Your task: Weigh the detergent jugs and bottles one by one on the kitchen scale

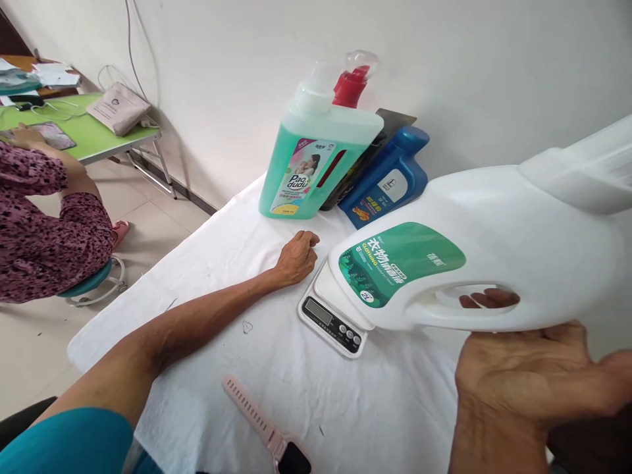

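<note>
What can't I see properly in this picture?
From the head view:
Scale display: too small to tell whether it shows numbers.
Red-topped bottle: lower part hidden by the green bottle.
Smartwatch: cut off by the bottom edge.
White bottle: top cut off by the right edge.
Right hand: fingers partly behind the white bottle.

Worn item: short sleeve of plain teal-blue fabric [69,441] on the left arm, ending above the elbow; hem edge smooth and curved. Left forearm [207,319] bare and slender down to the bare left hand [296,258]. Right hand [523,368] likewise bare, with creases visible across palm and wrist.
</note>
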`<state>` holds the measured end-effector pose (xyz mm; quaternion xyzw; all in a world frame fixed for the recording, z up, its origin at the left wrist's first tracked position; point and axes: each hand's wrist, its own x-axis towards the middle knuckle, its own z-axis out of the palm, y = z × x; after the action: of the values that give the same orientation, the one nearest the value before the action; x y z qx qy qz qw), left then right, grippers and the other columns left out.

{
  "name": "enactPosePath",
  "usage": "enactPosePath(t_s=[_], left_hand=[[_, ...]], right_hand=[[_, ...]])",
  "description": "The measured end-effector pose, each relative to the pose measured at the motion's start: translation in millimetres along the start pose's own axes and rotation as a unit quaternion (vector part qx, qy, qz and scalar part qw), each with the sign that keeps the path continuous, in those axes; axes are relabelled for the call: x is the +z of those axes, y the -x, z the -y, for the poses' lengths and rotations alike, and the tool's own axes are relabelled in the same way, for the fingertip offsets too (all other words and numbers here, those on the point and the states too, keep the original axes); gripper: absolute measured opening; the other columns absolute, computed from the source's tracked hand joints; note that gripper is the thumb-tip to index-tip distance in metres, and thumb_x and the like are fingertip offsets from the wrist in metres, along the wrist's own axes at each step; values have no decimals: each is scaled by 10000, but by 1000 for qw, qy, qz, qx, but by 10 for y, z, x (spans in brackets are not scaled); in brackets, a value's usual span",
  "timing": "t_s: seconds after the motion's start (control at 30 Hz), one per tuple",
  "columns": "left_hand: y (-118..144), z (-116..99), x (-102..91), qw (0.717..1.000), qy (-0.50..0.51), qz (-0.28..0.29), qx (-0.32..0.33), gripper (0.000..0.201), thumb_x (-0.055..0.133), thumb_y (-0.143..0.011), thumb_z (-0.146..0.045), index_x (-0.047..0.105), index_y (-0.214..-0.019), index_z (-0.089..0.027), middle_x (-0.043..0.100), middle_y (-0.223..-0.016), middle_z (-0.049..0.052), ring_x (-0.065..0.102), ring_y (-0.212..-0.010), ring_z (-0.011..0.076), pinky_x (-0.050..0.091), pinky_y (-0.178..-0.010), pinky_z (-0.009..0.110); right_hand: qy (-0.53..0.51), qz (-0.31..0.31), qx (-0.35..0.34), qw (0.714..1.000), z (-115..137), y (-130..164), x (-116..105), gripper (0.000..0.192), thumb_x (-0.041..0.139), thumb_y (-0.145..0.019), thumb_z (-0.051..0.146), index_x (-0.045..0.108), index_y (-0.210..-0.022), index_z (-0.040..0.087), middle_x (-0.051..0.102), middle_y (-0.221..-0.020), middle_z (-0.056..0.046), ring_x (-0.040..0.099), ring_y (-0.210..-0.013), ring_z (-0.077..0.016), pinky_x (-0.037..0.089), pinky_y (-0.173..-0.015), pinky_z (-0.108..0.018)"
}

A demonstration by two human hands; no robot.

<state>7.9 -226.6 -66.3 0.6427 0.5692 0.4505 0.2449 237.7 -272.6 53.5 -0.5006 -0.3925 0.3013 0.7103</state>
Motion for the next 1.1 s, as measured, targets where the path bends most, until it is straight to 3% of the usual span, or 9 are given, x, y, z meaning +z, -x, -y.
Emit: enactPosePath(t_s=[0.07,0.2,0.3,0.47,0.83,1.1], left_hand=[[3,-6,-6,1000,2,1,3,295,424,-794,-15,520,-1018,-179,617,-1052,104,612,-932,200,512,-881,372],[3,-14,-12,1000,5,-2,0,292,433,-794,-20,524,-1015,-186,621,-1051,96,612,-908,193,516,-872,372],[-3,-15,-12,1000,4,-4,-1,293,439,-795,-16,526,-1007,-198,623,-1042,81,614,-905,184,518,-872,360],[-9,-18,-25,1000,2,4,-3,285,440,-804,-25,541,-1025,-174,621,-1048,98,618,-918,191,519,-881,362],[-2,-42,-44,1000,3,8,-12,289,447,-805,-27,537,-1024,-194,626,-1051,78,615,-928,182,524,-891,362],[-3,-38,-34,1000,-2,6,-15,283,455,-809,-29,541,-1023,-192,624,-1039,73,611,-891,176,520,-863,350]], right_hand=[[-10,-14,2,1000,-251,10,-177,687,557,-665,910,505,-798,238,521,-864,-67,613,-892,-270,573,-640,-409],[23,-62,127,990,-759,139,-429,601,600,-676,804,506,-719,212,496,-672,2,525,-591,-149,476,-469,-278],[32,-62,122,990,-939,242,-469,484,646,-724,659,512,-669,197,479,-578,30,478,-498,-115,409,-418,-236],[36,-59,104,992,-982,274,-439,387,716,-740,512,513,-656,193,467,-535,55,458,-452,-98,381,-399,-220],[63,-35,93,993,-1033,293,-499,479,738,-796,584,524,-657,179,505,-545,50,462,-451,-91,383,-428,-223],[85,-22,98,991,-1032,309,-504,417,723,-806,526,526,-667,185,486,-523,64,453,-459,-95,370,-446,-228]])
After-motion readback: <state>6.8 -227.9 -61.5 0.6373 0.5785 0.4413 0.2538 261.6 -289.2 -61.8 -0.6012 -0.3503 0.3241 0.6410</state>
